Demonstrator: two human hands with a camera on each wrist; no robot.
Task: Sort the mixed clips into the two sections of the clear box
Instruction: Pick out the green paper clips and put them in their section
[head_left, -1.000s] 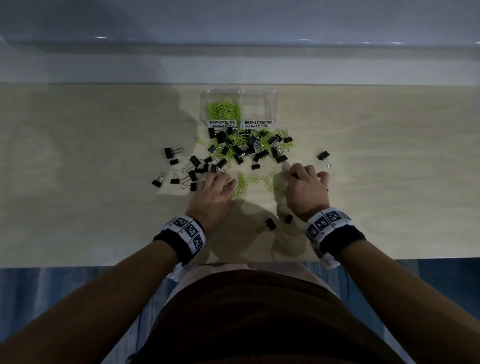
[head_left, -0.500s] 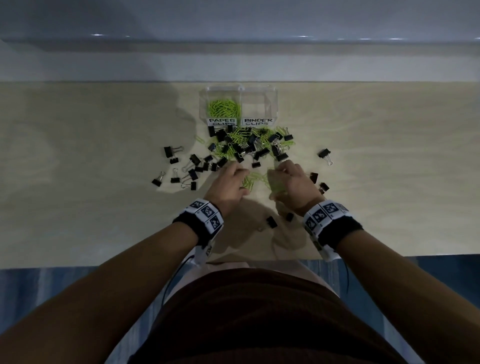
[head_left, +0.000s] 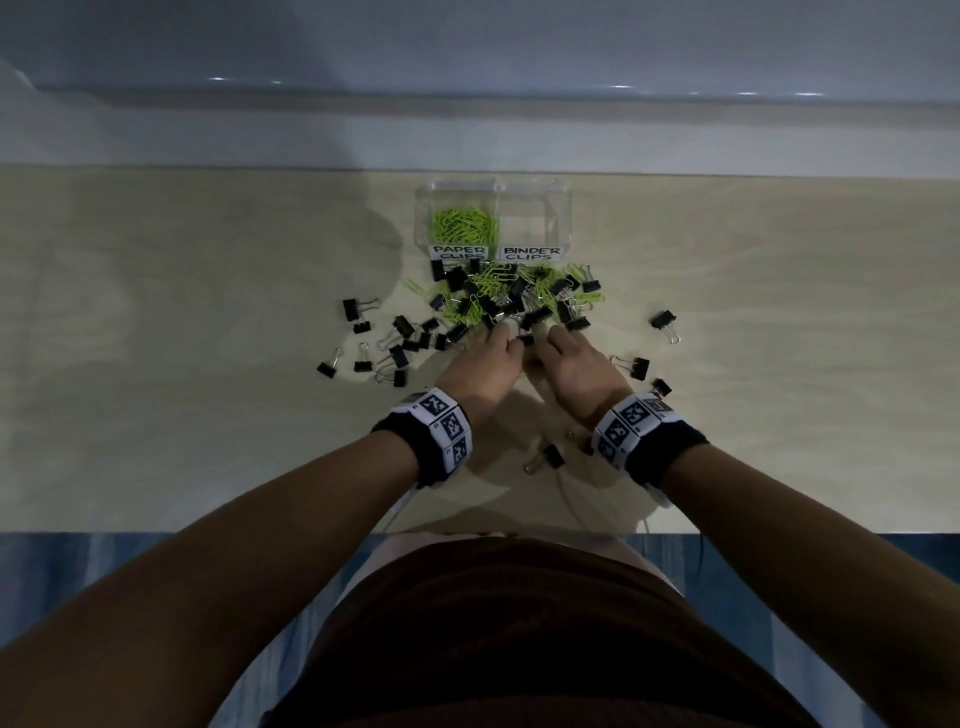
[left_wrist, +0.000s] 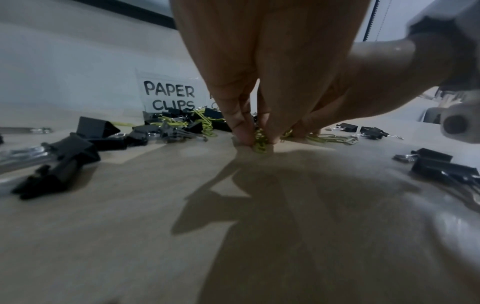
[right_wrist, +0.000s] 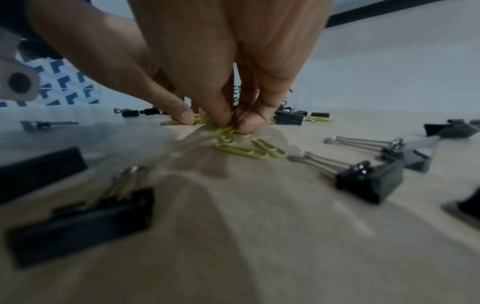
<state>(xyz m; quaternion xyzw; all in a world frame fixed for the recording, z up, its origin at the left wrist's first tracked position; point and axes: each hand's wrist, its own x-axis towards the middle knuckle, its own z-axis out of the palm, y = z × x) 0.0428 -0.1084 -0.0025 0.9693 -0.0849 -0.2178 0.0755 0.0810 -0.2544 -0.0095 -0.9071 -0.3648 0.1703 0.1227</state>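
Pinching green paper clips (right_wrist: 233, 131) under both hands' grip on the table (head_left: 208, 364).

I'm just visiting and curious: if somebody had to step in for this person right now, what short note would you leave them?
Left hand: fingertips pinch a bunch of green wire paper clips against the pale wooden table.
Right hand: pinches more of the same clips, a few lying loose beside it.
Clear plastic two-section box: at the table's far edge, mixed pile just before it.
Done: many green clips in the PAPER CLIPS section.
Left: BINDER CLIPS section looks empty; black metal binder clips are scattered, green ones remain in the pile.
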